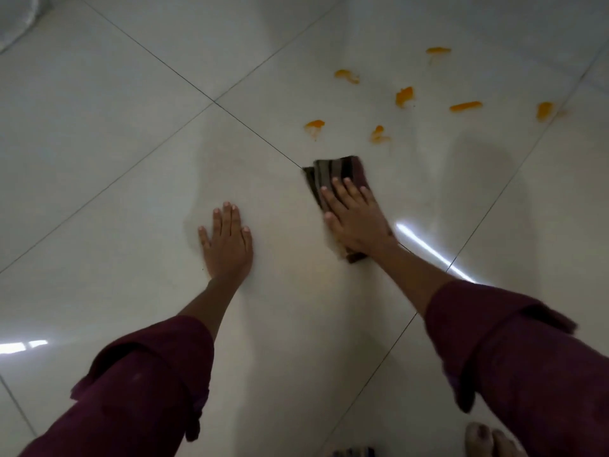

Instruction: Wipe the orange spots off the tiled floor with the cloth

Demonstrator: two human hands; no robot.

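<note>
Cloth flat under right palm, short of the orange spots.

Right hand [354, 219] presses open-palmed on the striped cloth [333, 174], no pinch grip; left hand [227, 240] lies spread and empty on the tiled floor [99, 133], bracing. Cloth straddles a grout line; orange spots [404, 95] scattered on the tile beyond it, nearest just ahead. Cloth looks soft, light, limp, likely to bunch; glossy tile likely slippery. Best held by flat pressure mid-cloth.

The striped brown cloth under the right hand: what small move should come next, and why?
Probably slide the striped brown cloth forward under the flat right hand onto the nearest orange spots. The spots lie just beyond its front edge, none looks wiped yet, and the left hand braces on the pale tiled floor.
</note>
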